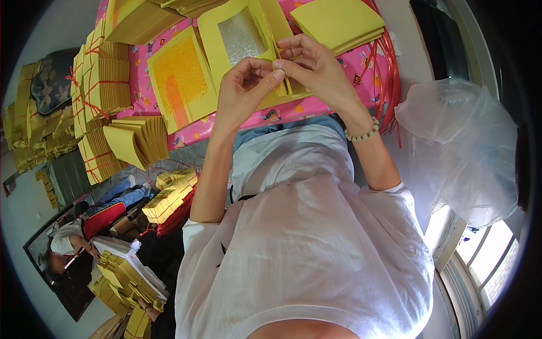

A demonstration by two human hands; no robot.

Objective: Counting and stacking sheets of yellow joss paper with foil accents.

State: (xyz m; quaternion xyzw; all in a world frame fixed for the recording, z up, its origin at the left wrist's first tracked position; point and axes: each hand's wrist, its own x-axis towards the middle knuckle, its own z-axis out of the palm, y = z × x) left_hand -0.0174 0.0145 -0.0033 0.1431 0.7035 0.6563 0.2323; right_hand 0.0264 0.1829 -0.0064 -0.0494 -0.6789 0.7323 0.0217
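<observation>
My left hand (pixel 247 87) and my right hand (pixel 319 70) meet over the near part of a stack of yellow paper. Thumbs and fingers of both are closed in a pinch on a narrow folded piece of yellow paper (pixel 279 52) that stands up between them. Under and beyond the hands lies a yellow sheet with a silver foil patch (pixel 240 38). To its left rests a stack of yellow paper with a gold-orange patch (pixel 179 76). A plain yellow paper stack (pixel 339 22) sits past my right hand. My fingers partly cover the folded piece.
A pink patterned cloth (pixel 195 134) covers the table. Red strings (pixel 388 85) hang over its right edge. Tied yellow paper bundles (pixel 104 76) line the left side. Clear plastic bags (pixel 460 147) hang at right. At lower left, another person (pixel 70 240) sits beside more yellow paper (pixel 121 277).
</observation>
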